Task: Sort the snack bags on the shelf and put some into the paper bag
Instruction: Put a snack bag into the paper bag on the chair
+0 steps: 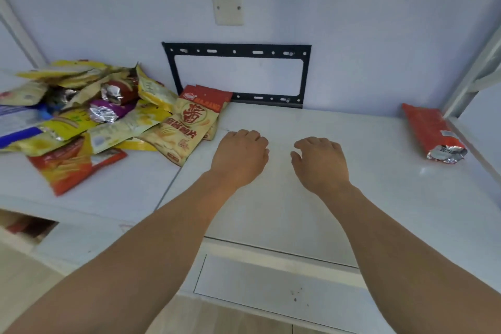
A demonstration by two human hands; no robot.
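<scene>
**Empty hands over bare shelf, chip bags heaped at the left**

Both my hands hover low over the white shelf [298, 211] in the middle of the frame, holding nothing. My left hand [242, 156] has its fingers loosely curled under, knuckles up; my right hand [320, 161] is much the same, fingers bent down and thumb slightly apart. Whether the fingertips touch the surface I cannot tell

The snack bags are mostly in a pile [81, 108] at the left of the frame, overlapping every way. The nearest to me is the beige chip bag [187, 127] with red characters, lying just left of my left hand, propped on a red bag behind it. One orange bag [431, 131] lies alone at the far right edge, its foil end crumpled and apparently opened. No paper bag shows in this view

I judge these bags light, puffy where sealed, slick and crinkly, with brittle chips inside. So I would pinch the flat sealed seam at the top or a corner, not squeeze the belly. Pulling one from under the heap may drag its neighbours off the front edge
</scene>
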